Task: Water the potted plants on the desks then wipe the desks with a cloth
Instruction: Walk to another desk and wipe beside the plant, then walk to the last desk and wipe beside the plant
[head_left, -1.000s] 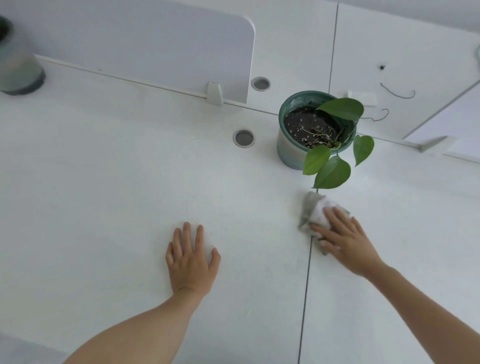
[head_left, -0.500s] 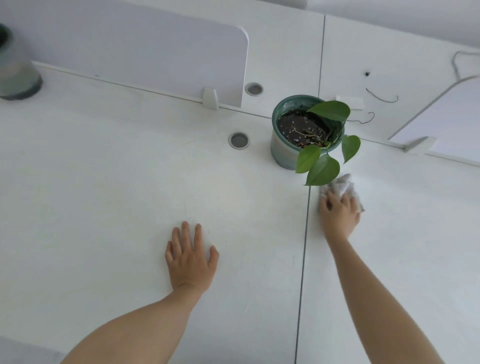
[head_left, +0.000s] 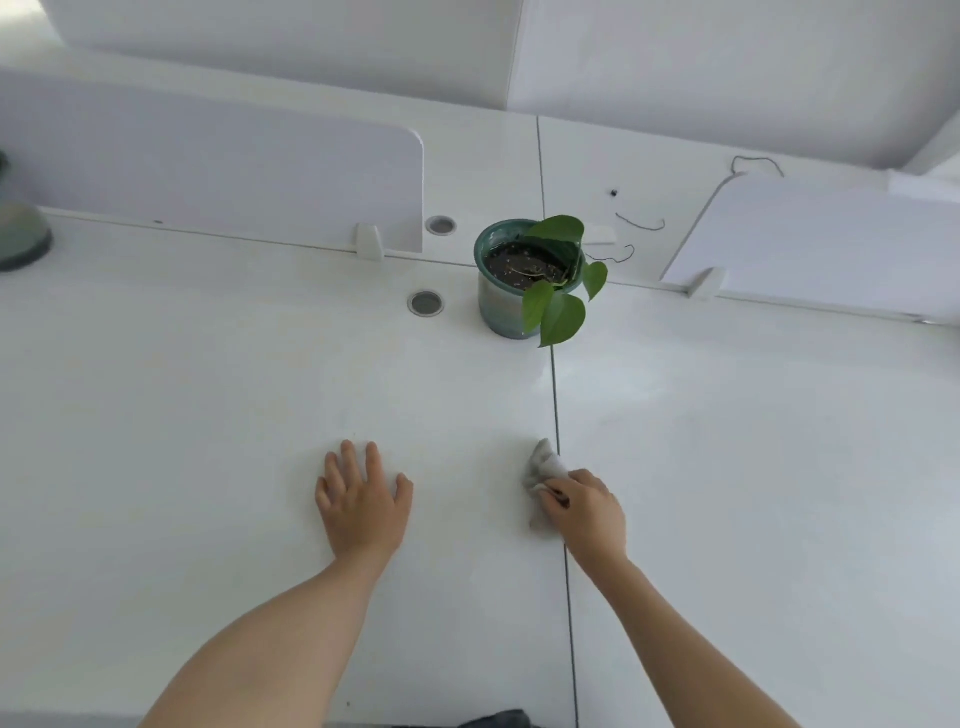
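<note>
Your right hand (head_left: 584, 512) presses down on the cloth (head_left: 543, 473), fingers curled over its near end in a closed grip. Most of the cloth shows beyond and left of your fingertips; the rest is hidden under the palm. The cloth is bunched into a wad whose long axis runs away from you, its free tip pointing toward the pot (head_left: 501, 301). It lies on the bench (head_left: 208, 395) right at the seam (head_left: 560, 415) between the two tops, on the left side of that line, touching or nearly touching it.

Your left hand (head_left: 361, 501) lies flat on the bench, fingers spread, holding nothing, well apart from the cloth.

The pot stands upright far from the cloth, just left of the seam, with leaves (head_left: 558, 312) hanging over its right rim. A grommet (head_left: 426, 303) sits just left of the pot.
</note>
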